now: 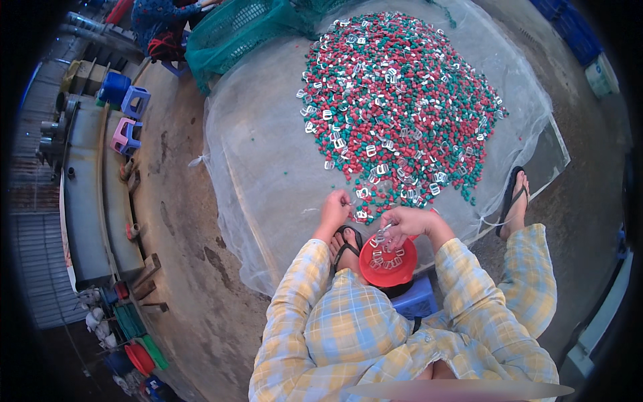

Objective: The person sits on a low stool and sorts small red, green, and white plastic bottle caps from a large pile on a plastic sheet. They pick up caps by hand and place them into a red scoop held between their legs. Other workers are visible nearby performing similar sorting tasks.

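A large heap of small red and green pieces (402, 94) lies before me, with white and clear plastic buckles (372, 151) mixed through it. My left hand (336, 208) is at the heap's near edge, thumb and fingers pinched together; a small pale bit at the fingertips is too tiny to name. Over a red plastic bowl (406, 271) hangs my right hand (407, 222), its fingers curled round a few clear buckles (383, 233). Several more pale buckles (392, 261) rest inside the bowl, which stands between my legs above a blue stool (416, 299).
Translucent sheeting (258, 141) spreads under the heap. Green netting (241, 30) is bunched at the far left, near another person (157, 23). Small plastic stools (125, 136) and a long metal trough (87, 201) stand left; blue crates (576, 37) and a white bucket (601, 76) are far right.
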The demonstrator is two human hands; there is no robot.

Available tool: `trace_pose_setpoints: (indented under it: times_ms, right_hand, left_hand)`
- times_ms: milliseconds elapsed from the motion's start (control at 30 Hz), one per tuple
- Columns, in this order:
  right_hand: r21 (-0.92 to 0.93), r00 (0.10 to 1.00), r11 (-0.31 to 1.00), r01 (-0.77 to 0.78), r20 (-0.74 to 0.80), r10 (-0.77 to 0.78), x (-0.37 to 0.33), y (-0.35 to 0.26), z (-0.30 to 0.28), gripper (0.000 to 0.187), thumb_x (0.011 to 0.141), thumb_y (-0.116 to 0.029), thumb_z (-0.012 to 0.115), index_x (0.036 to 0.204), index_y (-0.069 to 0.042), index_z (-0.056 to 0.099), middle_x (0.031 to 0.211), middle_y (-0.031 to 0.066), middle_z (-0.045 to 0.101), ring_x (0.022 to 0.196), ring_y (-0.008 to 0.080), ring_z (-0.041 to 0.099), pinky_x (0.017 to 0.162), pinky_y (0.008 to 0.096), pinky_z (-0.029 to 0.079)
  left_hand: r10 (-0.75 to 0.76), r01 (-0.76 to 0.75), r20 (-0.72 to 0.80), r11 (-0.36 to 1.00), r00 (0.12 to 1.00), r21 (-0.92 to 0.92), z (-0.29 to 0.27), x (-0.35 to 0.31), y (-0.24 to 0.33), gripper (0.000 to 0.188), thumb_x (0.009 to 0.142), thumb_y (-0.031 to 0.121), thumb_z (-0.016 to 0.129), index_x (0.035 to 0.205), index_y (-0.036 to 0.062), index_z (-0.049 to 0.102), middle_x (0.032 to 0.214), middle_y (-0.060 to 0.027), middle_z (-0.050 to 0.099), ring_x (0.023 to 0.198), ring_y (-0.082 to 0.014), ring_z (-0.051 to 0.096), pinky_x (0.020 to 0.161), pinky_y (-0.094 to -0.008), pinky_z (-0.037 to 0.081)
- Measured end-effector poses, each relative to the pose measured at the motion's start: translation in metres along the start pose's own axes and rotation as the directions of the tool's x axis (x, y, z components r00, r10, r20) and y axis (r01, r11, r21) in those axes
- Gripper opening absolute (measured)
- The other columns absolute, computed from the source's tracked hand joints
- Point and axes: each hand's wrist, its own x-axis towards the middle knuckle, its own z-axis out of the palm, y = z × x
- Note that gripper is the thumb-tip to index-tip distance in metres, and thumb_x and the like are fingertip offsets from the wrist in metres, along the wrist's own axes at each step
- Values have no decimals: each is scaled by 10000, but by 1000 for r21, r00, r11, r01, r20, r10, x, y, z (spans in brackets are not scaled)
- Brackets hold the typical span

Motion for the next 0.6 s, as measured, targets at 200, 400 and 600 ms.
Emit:
trace_pose_setpoints:
  times_ms: [200, 400, 600]
  right_hand:
    - [269, 988, 957, 109, -131, -76, 7, 12, -2, 200, 903, -105, 527, 1066, 5, 489, 944, 141, 635, 802, 221, 669, 654, 311, 567]
    - [125, 909, 978, 165, -404, -102, 15, 18, -9, 188, 857, -127, 605, 1000, -5, 600, 844, 59, 644, 739, 149, 641, 599, 280, 551]
    - [260, 909, 948, 183, -412, -62, 8, 2, 1, 217, 829, -109, 644, 1008, 5, 598, 875, 87, 654, 769, 185, 664, 650, 294, 564]
  left_hand:
    - [-99, 346, 355, 569, 930, -746, -41, -15, 12, 207, 730, 2, 713, 845, 61, 552, 761, 12, 603, 662, -89, 571, 603, -249, 478]
    - [184, 289, 553, 697, 812, -656, -58, -43, 75, 255, 732, 0, 718, 935, 41, 570, 859, -28, 627, 791, -101, 602, 722, -241, 493]
    - [115, 139, 304, 703, 946, -698, -29, -31, 91, 118, 799, 23, 658, 848, 29, 551, 695, -7, 598, 585, -53, 562, 494, -203, 449]
